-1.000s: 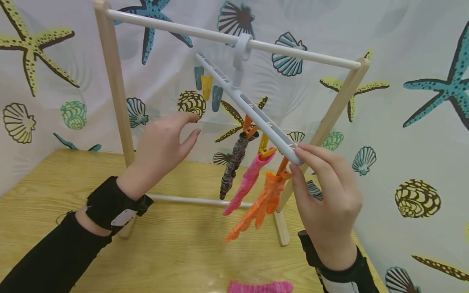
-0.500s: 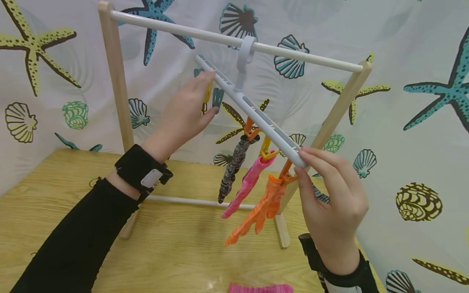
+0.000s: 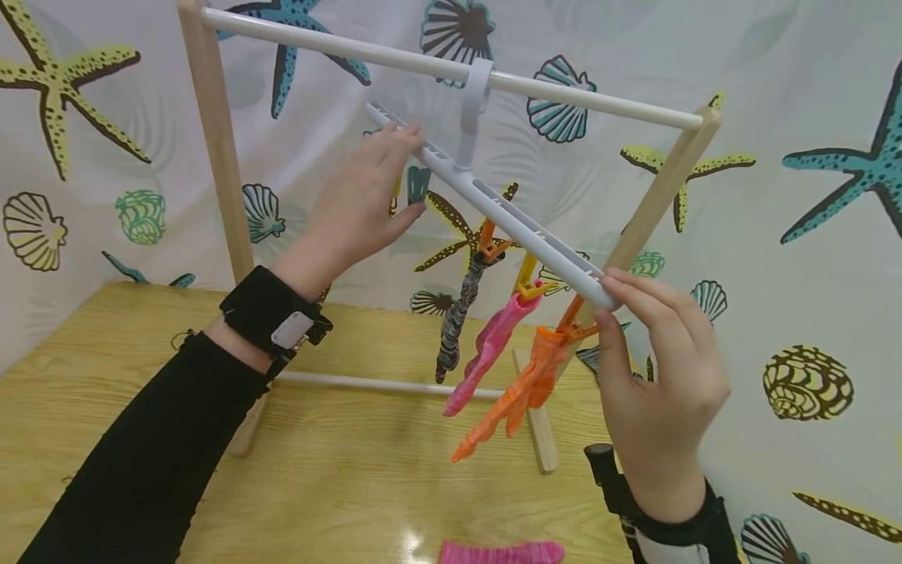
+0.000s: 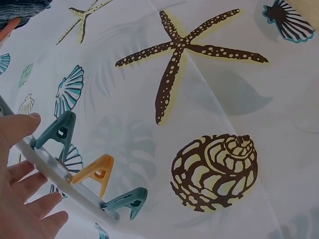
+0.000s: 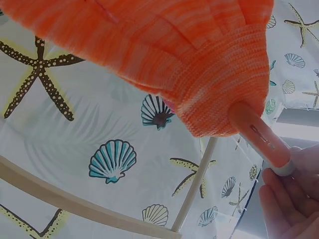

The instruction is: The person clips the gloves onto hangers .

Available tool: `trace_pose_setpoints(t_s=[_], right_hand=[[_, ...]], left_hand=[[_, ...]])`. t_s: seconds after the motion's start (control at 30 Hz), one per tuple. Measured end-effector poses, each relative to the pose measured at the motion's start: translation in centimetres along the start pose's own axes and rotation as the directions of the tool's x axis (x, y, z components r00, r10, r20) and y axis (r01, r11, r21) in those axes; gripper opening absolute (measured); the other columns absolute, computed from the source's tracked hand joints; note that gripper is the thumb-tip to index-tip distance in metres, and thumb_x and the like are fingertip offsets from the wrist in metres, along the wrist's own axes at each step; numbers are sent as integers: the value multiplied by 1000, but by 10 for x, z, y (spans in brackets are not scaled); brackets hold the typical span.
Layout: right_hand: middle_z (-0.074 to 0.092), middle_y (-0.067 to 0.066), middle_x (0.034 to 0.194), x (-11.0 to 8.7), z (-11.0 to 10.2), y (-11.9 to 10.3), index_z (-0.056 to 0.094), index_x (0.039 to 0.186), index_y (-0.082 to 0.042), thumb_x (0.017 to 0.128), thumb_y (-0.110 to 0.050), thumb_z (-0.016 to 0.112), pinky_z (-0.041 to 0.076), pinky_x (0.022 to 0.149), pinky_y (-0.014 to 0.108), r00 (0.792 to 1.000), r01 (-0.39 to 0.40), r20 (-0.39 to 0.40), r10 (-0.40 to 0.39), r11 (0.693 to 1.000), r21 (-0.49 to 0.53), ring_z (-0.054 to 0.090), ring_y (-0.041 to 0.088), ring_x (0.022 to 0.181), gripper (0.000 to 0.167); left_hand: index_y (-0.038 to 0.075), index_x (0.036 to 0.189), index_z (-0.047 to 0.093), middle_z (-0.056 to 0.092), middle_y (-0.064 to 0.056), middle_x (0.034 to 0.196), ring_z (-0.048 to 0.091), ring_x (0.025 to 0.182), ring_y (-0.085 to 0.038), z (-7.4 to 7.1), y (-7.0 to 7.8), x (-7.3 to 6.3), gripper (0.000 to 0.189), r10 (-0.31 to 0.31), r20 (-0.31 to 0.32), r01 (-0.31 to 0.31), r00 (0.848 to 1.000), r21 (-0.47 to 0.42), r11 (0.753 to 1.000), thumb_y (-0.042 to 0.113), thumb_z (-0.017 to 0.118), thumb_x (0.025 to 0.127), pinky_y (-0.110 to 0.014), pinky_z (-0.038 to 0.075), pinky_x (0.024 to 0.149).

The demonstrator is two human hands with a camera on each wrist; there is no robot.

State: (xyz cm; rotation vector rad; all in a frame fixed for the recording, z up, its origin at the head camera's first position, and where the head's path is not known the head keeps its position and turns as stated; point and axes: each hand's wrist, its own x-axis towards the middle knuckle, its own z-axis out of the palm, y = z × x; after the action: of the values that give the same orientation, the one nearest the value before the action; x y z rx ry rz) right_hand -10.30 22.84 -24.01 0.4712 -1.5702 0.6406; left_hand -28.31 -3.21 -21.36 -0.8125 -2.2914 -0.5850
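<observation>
A pale grey-blue clip hanger hangs by its hook from a white rail, tilted toward me. My left hand holds its far arm, fingers over the bar and thumb below. Beside that hand in the left wrist view are two teal clips and a yellow clip, all without cloth. My right hand pinches the near end of the hanger. From the near arm's clips hang a grey-black twisted knit piece, a pink knit piece and an orange knit glove.
The white rail runs between two wooden posts. A lower white bar joins them near the wooden table. A pink knit piece lies at the front edge of view. Behind hangs a sea-print curtain.
My left hand has reached forward and taken hold of the hanger's far arm. The hanger's near end, with my right hand and the hanging pieces, has swung slightly right.
</observation>
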Motion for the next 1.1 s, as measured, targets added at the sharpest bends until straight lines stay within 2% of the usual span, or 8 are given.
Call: trace_pose_setpoints(t_s=[0.07,0.13,0.4,0.6,0.7,0.9,1.1], right_hand=[[77,27,104,2,-1,1,77,105,9,83,15,81,53,107,19,1000,-16,3,16,999,-31,74,40,99,23],[77,27,105,4,-2,3,77,107,8,84,15,80,52,107,19,999,-31,12,32,997,-66,73,44,99,24],[77,28,108,8,-4,21,78,113,6,92,8,76,49,106,16,998,-45,45,51,991,-122,71,46,100,21],[76,25,118,8,-8,34,76,123,2,94,1,77,46,108,17,990,-63,112,84,981,-182,70,45,111,29],[74,24,126,6,-10,39,72,132,0,95,-2,77,48,112,25,979,-74,170,112,973,-220,69,44,117,38],[70,24,138,3,-10,49,64,143,-1,95,-1,77,50,117,52,957,-92,246,156,964,-251,65,44,128,50],[66,25,144,0,-7,58,59,148,2,95,-1,77,46,119,57,945,-112,270,185,958,-265,61,44,134,56]], left_hand=[[5,157,41,42,-15,169,32,162,-34,-2,0,-2,69,7,-15,-7,1000,12,1000,20,76,100,-44,25,134],[2,155,44,47,-17,164,36,159,-35,-5,1,-4,66,24,-31,-23,999,19,1000,19,76,99,-43,26,134],[-4,151,50,54,-21,155,50,148,-38,-22,3,-14,63,87,-69,-80,994,106,991,17,77,99,-45,37,129],[-4,150,54,59,-22,150,53,143,-40,-31,4,-24,60,116,-81,-101,990,167,981,17,77,99,-48,41,126],[-5,148,57,61,-22,146,55,140,-40,-36,7,-29,58,134,-94,-113,987,204,972,17,77,98,-48,41,126],[-6,143,61,65,-22,140,59,134,-40,-49,14,-39,53,177,-136,-143,975,230,963,14,78,97,-49,39,127],[-7,136,67,69,-21,131,63,124,-40,-59,22,-47,42,214,-152,-177,965,226,958,8,75,98,-52,44,123]])
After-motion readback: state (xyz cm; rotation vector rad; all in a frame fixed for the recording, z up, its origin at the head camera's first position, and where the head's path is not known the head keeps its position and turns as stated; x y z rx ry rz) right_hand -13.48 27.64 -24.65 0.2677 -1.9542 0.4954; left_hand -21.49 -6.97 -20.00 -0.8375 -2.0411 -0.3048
